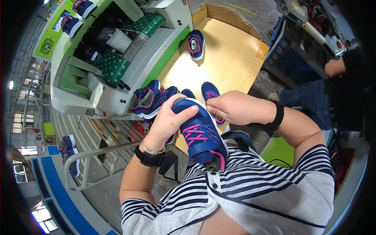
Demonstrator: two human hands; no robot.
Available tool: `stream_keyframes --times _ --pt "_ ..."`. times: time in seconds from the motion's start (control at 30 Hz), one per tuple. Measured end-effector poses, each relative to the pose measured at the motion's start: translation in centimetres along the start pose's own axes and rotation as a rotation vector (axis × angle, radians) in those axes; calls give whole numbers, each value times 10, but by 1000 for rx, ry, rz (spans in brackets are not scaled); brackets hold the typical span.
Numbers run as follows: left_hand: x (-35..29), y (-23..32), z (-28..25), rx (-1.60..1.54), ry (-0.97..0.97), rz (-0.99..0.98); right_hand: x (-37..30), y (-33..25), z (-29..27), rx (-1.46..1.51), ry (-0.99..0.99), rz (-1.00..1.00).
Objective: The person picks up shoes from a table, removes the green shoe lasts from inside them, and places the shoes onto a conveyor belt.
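— Largest item?

— A grey-and-green conveyor machine (117, 58), belt carrying navy shoes. Next, a wooden worktable (227, 58) boxed with cardboard edging, probably so finished pieces don't slide off; one lone shoe (196, 44) sits on it.

— And by the worker?

— A cluster of matching shoes (150, 100) at the table's near corner, within easy reach. Then the navy sneaker with pink laces (201, 135), held against the striped shirt, heel braced on the chest, likely to steady it.

— Hands?

— Left hand (168, 121) closed around the toe and side, thumb across the top. Right hand (231, 107) curled shut, fingertips pinching the sole edge near the toe, as if checking the bond.

— Smallest?

— A black wristwatch (149, 158) on the left wrist.
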State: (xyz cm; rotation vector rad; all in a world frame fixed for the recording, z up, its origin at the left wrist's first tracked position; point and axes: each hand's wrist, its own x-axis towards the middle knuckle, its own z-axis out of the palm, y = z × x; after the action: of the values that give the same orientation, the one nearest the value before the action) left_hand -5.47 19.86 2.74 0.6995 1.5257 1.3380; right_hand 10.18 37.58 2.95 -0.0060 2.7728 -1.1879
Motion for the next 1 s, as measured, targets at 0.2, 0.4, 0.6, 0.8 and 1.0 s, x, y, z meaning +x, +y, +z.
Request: stream_keyframes --times 0.2,0.4,0.6,0.8,1.0 --pt "-4 0 6 80 10 -21 -6 -8 5 -164 8 18" --pt "-9 -2 3 35 -22 39 -6 -1 1 85 3 -22" --pt "-11 -4 1 43 -53 27 -9 2 0 172 -27 -30" --pt "-12 -6 4 29 -50 37 -12 0 2 162 -43 -28" --pt "-16 -4 6 60 -81 51 -17 -11 5 142 -16 12"
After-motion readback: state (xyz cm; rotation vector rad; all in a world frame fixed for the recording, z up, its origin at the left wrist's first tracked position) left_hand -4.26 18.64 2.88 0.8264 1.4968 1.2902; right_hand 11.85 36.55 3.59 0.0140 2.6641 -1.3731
